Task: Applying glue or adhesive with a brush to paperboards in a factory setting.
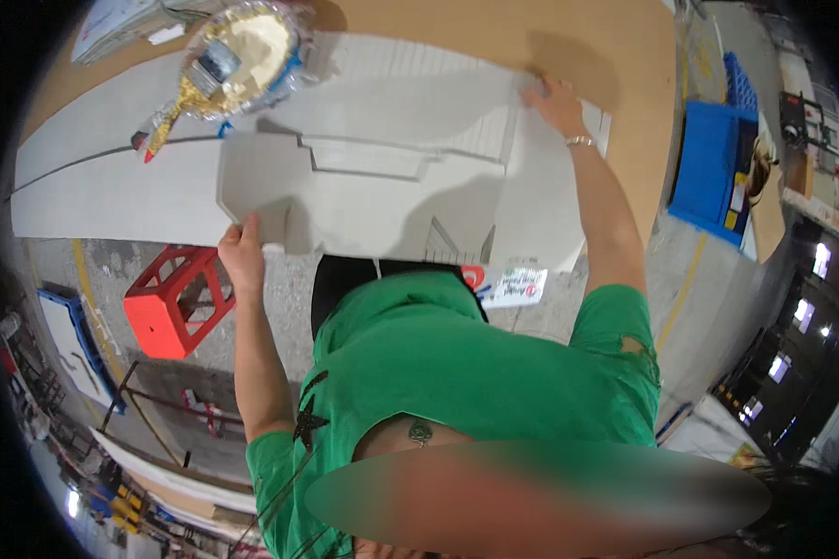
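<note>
A large pale grey cardboard sheet [373, 210] with cut notches and fold lines lies across the table in front of me. My left hand [243, 250] is closed on its near edge, pinching a raised flap [261, 172] at the left part of the sheet. Over at the far right edge, my right hand [559, 105] rests on the cardboard with its fingers stretched out. Beyond the left hand stands a bowl of cream-coloured paste [261, 42], lined with clear plastic. A wide brush [196, 82] with a yellow handle lies across the bowl's rim.
The brown tabletop [639, 112] shows around the sheet. At the far left lies a stack of papers [116, 28]. Below the table's near edge are a red plastic stool [172, 298] and a printed white card [517, 287]. A blue bin [708, 163] stands on the floor to the right.
</note>
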{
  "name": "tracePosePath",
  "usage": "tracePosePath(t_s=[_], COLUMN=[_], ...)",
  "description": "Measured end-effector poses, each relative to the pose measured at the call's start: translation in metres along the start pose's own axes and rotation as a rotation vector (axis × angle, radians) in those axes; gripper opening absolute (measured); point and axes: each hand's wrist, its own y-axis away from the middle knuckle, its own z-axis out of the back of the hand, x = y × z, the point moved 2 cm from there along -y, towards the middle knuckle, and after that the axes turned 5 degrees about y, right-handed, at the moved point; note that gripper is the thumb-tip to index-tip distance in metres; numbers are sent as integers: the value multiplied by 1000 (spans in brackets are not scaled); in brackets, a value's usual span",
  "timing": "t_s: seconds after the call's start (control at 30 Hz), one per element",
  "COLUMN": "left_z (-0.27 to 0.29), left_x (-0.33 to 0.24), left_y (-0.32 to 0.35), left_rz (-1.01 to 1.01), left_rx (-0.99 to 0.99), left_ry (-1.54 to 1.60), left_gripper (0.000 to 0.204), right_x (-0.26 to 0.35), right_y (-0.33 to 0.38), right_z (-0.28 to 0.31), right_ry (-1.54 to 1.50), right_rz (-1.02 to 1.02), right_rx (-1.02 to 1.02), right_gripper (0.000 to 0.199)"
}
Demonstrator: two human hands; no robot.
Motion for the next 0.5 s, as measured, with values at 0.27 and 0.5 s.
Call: tracePosePath(t_s=[0.27, 0.5], left_z=[-24, -47], left_x=[-57, -61], left_y=[30, 53], left_rz=[298, -556], left_rx=[66, -229], left_ry=[817, -576], left_gripper=[30, 34], right_x=[-8, -5], right_y=[14, 16], right_z=[4, 6], right_ry=[65, 120], right_rz=[-14, 48], right_rx=[-5, -46], right_gripper=[85, 91])
